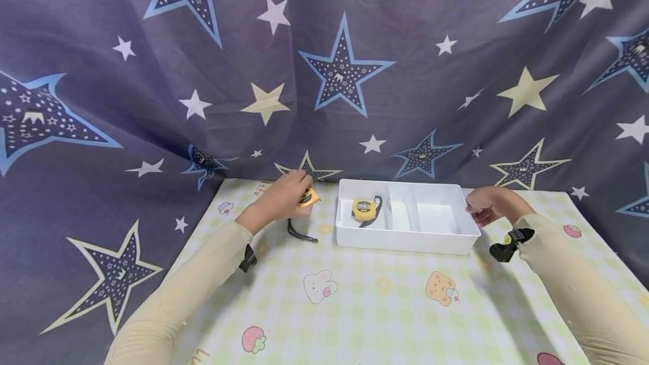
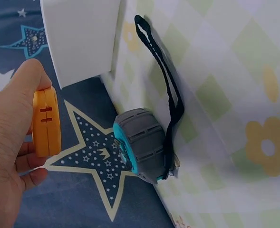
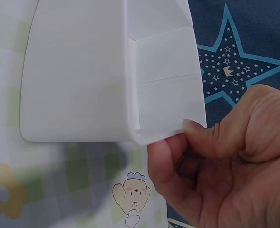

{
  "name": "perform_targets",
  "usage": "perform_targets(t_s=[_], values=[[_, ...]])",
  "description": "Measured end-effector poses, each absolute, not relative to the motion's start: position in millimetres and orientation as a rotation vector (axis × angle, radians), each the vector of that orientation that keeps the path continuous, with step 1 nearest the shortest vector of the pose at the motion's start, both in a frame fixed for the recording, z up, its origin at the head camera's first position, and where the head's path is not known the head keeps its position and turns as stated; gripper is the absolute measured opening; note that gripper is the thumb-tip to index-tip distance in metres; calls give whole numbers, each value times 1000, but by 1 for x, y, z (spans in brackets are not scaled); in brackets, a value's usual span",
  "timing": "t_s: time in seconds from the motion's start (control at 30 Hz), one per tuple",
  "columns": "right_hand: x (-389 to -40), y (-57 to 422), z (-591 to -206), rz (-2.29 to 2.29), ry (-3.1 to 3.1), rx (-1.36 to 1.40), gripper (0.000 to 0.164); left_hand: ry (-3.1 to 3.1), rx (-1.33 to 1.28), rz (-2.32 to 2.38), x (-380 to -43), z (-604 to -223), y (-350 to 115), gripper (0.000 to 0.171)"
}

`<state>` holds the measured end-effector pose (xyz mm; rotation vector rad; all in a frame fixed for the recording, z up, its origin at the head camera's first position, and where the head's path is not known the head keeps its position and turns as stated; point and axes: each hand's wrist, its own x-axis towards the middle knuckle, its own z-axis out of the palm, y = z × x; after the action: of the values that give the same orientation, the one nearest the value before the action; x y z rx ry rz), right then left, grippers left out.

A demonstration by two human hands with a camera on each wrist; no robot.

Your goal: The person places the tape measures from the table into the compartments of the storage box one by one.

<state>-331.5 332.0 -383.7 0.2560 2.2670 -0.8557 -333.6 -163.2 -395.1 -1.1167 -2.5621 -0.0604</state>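
Observation:
My left hand [image 1: 281,195] grips a yellow-orange tape measure [image 1: 309,197] above the table, left of the white divided box [image 1: 400,241]. Below that hand, a grey and teal tape measure [image 2: 142,142] rests on the cloth in the left wrist view. From the head, its body is hidden behind the hand and only the black strap [image 1: 302,235] shows. Another yellow tape measure [image 1: 364,209] with a black strap lies in the box's left compartment. At the box's right end, my right hand [image 1: 488,205] pinches the rim between thumb and fingers.
A light checked tablecloth [image 1: 375,314] printed with cartoon animals and fruit covers the table. Behind the box hangs a dark blue star-patterned curtain [image 1: 324,134], close to the table's back edge. Dividers [image 1: 415,207] split the box crosswise.

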Motion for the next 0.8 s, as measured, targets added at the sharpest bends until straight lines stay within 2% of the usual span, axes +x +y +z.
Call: perform_targets(t_s=[0.33,0.8], values=[[-332,332,-383,-847,2268,262,18,-2531,-1153,-1,-339,-390,-152,37],[-330,331,-382,-858,2265,262,19,-2556,-1213,181,-336,-371,-120,50]])
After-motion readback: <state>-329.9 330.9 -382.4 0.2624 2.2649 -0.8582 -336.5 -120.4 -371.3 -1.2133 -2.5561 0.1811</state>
